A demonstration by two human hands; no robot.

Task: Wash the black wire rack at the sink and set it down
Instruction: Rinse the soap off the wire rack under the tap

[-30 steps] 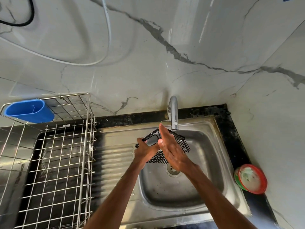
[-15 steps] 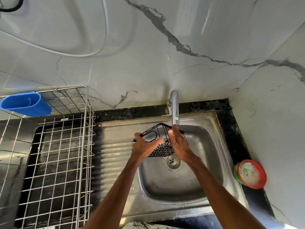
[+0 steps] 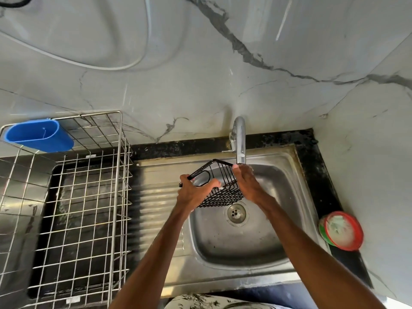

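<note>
- The left hand (image 3: pixel 196 192) is gripping the black wire rack (image 3: pixel 219 186) at its left end, with the thumb lying across the inside and the fingers curling round the rim.
- The right hand (image 3: pixel 247 186) is pressing flat against the rack's right side. Its fingers are straight and the tips are reaching the top rim just under the tap (image 3: pixel 239 139) spout.
- The rack is being held up off the metal, tilted, over the sink (image 3: pixel 245 241) basin — above and slightly left of the drain (image 3: pixel 236 213).
- Whether water is running from the tap — cannot tell.
- A steel dish rack (image 3: pixel 89 208) is standing left of the sink's ribbed drainboard, with a blue cup (image 3: pixel 40 136) hanging on its back left corner.
- A red-rimmed tub (image 3: pixel 342 230) is sitting on the black bench (image 3: pixel 321 175) right of the sink, close to the side wall.
</note>
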